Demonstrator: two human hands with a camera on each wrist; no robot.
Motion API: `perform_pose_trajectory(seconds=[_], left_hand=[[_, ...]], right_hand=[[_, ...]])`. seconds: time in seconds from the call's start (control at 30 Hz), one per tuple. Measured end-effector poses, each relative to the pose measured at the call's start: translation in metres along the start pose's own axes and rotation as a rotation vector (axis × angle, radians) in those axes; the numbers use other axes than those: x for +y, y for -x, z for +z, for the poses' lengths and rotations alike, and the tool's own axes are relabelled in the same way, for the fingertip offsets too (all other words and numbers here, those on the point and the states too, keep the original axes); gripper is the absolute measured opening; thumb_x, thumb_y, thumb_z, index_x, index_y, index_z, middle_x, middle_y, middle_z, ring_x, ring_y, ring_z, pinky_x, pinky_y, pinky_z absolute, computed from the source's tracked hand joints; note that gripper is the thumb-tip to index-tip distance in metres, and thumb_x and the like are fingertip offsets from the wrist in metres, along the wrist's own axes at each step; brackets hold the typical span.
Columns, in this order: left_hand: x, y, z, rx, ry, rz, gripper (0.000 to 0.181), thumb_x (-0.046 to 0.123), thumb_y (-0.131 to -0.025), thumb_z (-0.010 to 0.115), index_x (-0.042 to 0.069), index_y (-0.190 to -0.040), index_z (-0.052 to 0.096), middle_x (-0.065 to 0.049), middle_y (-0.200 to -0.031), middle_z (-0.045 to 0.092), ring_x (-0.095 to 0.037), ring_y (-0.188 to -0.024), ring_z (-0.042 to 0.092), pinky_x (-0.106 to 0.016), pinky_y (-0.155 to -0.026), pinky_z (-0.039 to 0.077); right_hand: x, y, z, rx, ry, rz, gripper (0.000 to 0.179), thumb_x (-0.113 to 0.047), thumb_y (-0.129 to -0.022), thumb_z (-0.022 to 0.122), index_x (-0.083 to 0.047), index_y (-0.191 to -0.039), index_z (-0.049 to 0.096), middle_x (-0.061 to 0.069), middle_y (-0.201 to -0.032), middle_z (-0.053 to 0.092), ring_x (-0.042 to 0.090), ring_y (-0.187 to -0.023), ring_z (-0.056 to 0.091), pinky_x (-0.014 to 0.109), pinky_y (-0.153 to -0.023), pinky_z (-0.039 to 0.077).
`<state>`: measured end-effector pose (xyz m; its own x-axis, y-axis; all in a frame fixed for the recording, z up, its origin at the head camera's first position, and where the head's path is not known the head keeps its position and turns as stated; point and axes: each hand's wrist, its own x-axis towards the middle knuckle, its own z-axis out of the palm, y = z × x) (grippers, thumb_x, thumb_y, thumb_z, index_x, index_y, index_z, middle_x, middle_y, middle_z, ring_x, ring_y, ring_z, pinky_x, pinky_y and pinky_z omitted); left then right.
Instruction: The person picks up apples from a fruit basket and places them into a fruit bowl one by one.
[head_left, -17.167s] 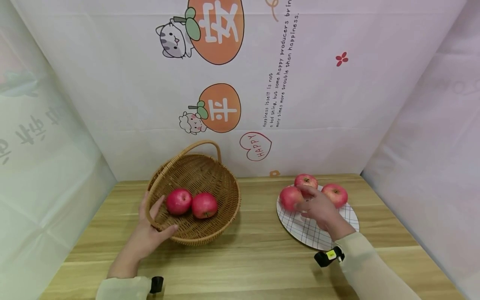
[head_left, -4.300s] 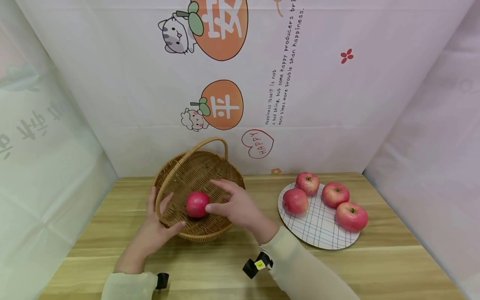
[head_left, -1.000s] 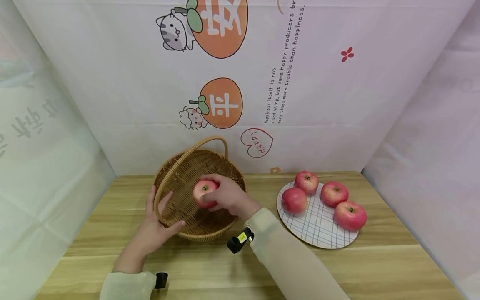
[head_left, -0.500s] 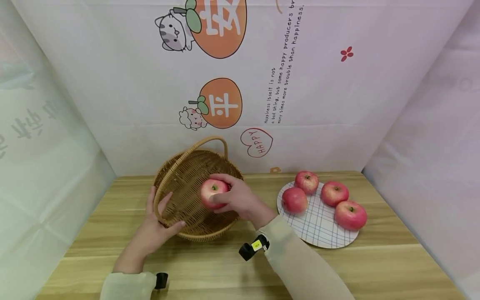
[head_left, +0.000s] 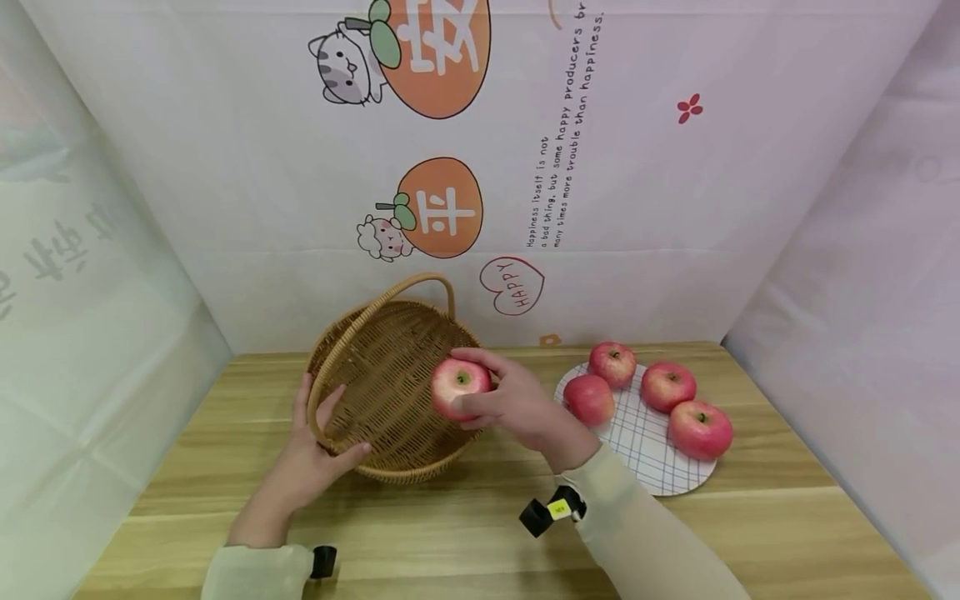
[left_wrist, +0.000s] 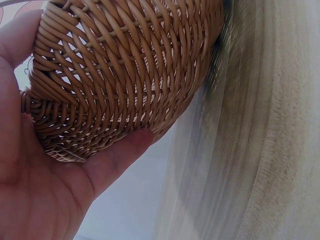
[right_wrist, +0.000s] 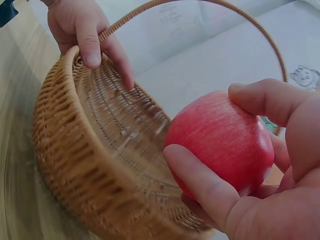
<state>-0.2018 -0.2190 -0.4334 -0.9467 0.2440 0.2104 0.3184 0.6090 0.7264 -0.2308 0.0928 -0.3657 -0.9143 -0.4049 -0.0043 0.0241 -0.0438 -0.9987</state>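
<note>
In the head view my right hand [head_left: 521, 406] grips a red apple [head_left: 457, 387] in front of the right rim of a wicker basket [head_left: 375, 417]. The right wrist view has that apple [right_wrist: 220, 142] between thumb and fingers, above the basket's edge. My left hand [head_left: 303, 458] holds the basket's left rim beside the foot of its arched handle [head_left: 352, 329]; thumb and two fingertips reach over the inside. The left wrist view shows the fingers spread against the woven outer wall [left_wrist: 125, 65]. The basket leans toward me, its inside bare of fruit.
On the right lies a round white plate [head_left: 645, 454] with a blue grid, bearing several red apples [head_left: 701, 429]. Behind the wooden table [head_left: 435, 533] hangs a white printed cloth [head_left: 615, 192], with more cloth at both sides.
Over the last second my right hand has lifted the apple out of the basket and moved right. Earlier, two apples lay in the basket; the plate has gained apples. The left hand has stayed on the rim.
</note>
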Motion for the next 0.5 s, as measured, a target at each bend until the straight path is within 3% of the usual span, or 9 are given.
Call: perform_pose_trajectory(seconds=[0.1, 0.5], left_hand=[[0.000, 0.000, 0.000, 0.006, -0.003, 0.000, 0.095, 0.038, -0.092, 0.074, 0.015, -0.162, 0.015, -0.004, -0.157, -0.034, -0.066, -0.135, 0.008, -0.077, -0.092, 0.032], [0.002, 0.002, 0.001, 0.002, 0.000, -0.013, 0.095, 0.039, -0.091, 0.074, 0.017, -0.162, 0.014, -0.002, -0.157, -0.034, -0.067, -0.134, 0.009, -0.078, -0.092, 0.031]], right_hand=[[-0.003, 0.012, -0.011, 0.022, 0.004, 0.006, 0.068, 0.001, -0.082, 0.077, -0.015, -0.144, 0.053, 0.020, -0.133, 0.050, 0.036, -0.109, 0.060, 0.052, -0.080, 0.055], [-0.001, 0.047, -0.056, 0.124, 0.044, 0.002, 0.066, 0.001, -0.084, 0.076, -0.015, -0.144, 0.053, 0.018, -0.136, 0.051, 0.034, -0.105, 0.064, 0.053, -0.081, 0.054]])
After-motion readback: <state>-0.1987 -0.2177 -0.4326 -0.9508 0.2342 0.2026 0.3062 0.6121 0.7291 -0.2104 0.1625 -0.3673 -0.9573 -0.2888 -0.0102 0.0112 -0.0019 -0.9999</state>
